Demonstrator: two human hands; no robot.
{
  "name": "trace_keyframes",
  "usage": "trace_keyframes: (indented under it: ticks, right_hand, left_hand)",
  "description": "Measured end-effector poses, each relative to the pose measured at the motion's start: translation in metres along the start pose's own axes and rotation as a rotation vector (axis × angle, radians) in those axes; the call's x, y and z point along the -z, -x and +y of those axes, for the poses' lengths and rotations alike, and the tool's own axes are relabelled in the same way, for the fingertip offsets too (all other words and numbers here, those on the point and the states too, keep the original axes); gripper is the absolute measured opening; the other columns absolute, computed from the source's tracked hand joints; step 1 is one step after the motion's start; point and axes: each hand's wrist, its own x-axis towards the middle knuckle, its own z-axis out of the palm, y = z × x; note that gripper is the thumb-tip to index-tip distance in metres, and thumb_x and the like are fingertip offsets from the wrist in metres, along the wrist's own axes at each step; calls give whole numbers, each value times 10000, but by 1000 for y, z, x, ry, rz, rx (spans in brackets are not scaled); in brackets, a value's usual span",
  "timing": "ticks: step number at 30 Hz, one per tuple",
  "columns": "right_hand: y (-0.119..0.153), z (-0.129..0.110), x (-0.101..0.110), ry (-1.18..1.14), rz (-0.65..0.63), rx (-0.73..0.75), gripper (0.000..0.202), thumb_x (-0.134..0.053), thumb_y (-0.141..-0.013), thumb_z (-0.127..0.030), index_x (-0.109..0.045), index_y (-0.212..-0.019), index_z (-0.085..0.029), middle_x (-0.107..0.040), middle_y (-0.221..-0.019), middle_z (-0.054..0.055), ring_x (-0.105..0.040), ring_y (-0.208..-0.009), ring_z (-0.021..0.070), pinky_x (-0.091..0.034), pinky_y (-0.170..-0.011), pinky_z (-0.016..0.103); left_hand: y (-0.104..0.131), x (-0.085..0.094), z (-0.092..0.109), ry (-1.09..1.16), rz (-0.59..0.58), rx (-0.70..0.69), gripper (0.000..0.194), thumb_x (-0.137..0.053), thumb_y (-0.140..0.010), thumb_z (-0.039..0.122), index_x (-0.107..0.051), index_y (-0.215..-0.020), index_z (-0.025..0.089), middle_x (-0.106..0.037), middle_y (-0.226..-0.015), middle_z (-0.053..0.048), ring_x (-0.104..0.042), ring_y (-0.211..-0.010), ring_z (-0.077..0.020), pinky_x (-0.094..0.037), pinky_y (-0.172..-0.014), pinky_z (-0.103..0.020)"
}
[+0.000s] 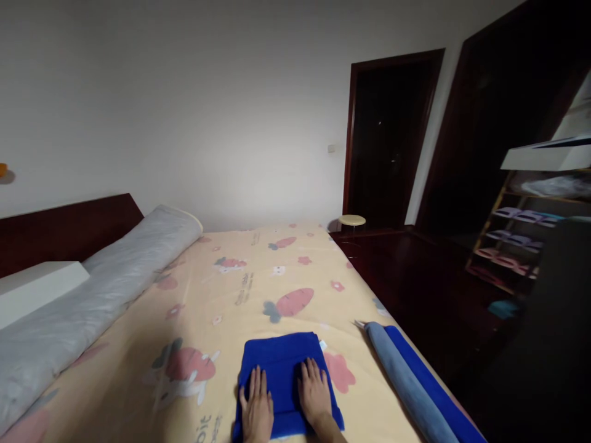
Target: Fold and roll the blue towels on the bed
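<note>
A folded blue cloth, towel-like, lies flat on the bed near the front. My left hand rests palm down on its left side, fingers stretched forward. On its right side lies my right hand, also flat with the fingers out. A small white tag shows at the cloth's upper right edge. Underneath is a cream bed sheet printed with carrots and rabbits.
Along the bed's right edge lie a grey-blue rolled cloth and a blue cloth strip. A long grey roll and a white box are at the left. Beyond stand a round stool and a shoe rack.
</note>
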Motion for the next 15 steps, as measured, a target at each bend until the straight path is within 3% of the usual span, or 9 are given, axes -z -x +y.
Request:
trace_keyframes:
  ticks: [3,6,9,12,15]
  right_hand:
    - [-2,-24,-6,-97,-88,224,567,-344,-862,-171,-480,-1412,-178,-420,-1503,102,-336,-1415,230,-224,-1164,451]
    - [-7,-20,-7,-120,-132,271,557,-354,-855,-179,-509,-1389,-216,-475,-1469,77,-399,-1379,211,-257,-1151,434]
    - [-13,16,-3,-43,-49,114,531,-326,-894,-237,-505,-1393,-208,-444,-1488,84,-379,-1392,244,-274,-1142,481]
    - [-17,52,3,25,29,-46,527,-281,-930,-284,-488,-1407,-193,-410,-1508,91,-347,-1408,272,-299,-1123,531]
    - [-17,55,6,69,31,-87,526,-293,-923,-265,-494,-1402,-179,-414,-1504,102,-326,-1417,291,-276,-1126,566]
  left_hand:
    - [-13,3,9,165,-133,-243,567,-295,-911,224,-330,-1475,260,-350,-1558,-25,-308,-1443,-189,-256,-1175,-444]
    - [-25,16,0,207,-244,-327,578,-304,-901,214,-336,-1472,296,-365,-1552,-1,-333,-1430,-169,-253,-1182,-444]
    - [-27,25,-29,159,-210,-275,565,-285,-916,227,-325,-1470,334,-330,-1568,10,-324,-1435,-178,-266,-1167,-485]
    - [-22,22,-58,96,-119,-146,536,-266,-939,263,-326,-1467,332,-333,-1567,6,-327,-1433,-189,-271,-1154,-502]
    - [-18,14,-63,33,-44,-76,524,-314,-920,245,-414,-1430,313,-391,-1538,-15,-372,-1409,-221,-262,-1157,-520]
